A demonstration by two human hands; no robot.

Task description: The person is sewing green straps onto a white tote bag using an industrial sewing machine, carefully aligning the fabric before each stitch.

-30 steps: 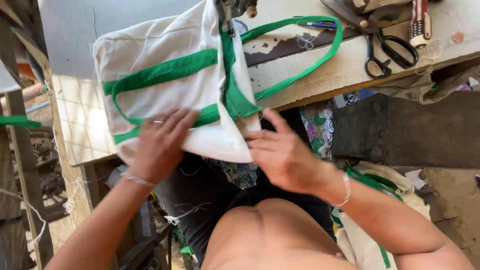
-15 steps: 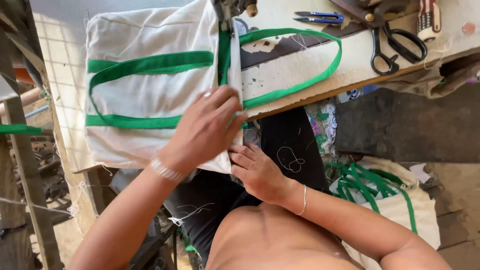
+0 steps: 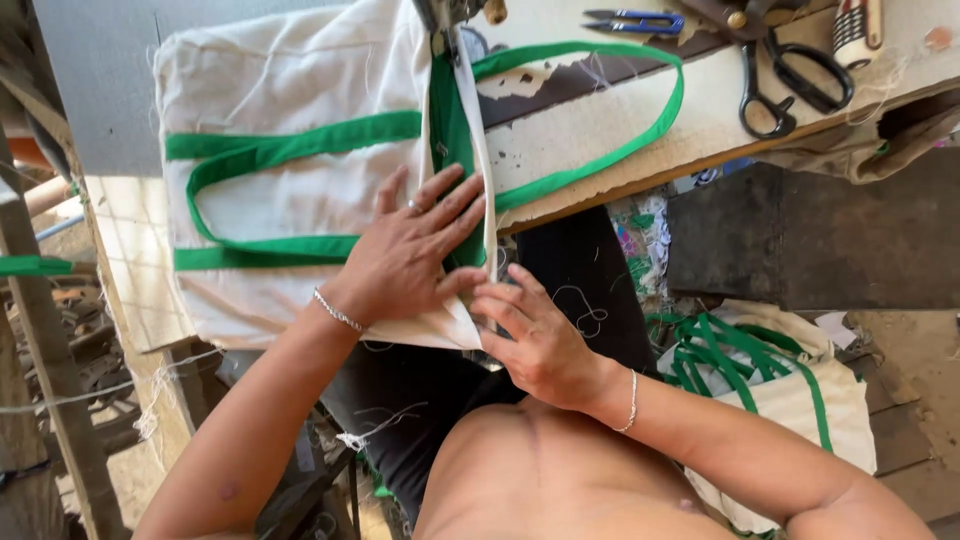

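At the left of the frame my cream cloth bag [image 3: 290, 190] lay spread over the sewing table [image 3: 640, 140], its green straps [image 3: 270, 160] running across it in bands; my left hand [image 3: 410, 260] lay flat on it at mid-frame, fingers spread and open, pressing the cloth down beside the green-edged hem [image 3: 452, 130]. That hem ran straight up to the machine's foot [image 3: 445, 25] at the top centre. Just right and lower, my right hand [image 3: 535, 335] pinched the bag's near corner, fingertips closed on the fabric edge — thumb hidden, so how firm I could not tell. To do this well, I judged, the flat palm had to keep the layers from creeping while the right hand held the edge taut and in line with the needle; no bunching under the strap. Further right a loose green loop [image 3: 640, 110] lay on the table, then black scissors [image 3: 790, 85] and small blue snips [image 3: 630, 20] at upper right; finished bags [image 3: 790, 390] were heaped at lower right.
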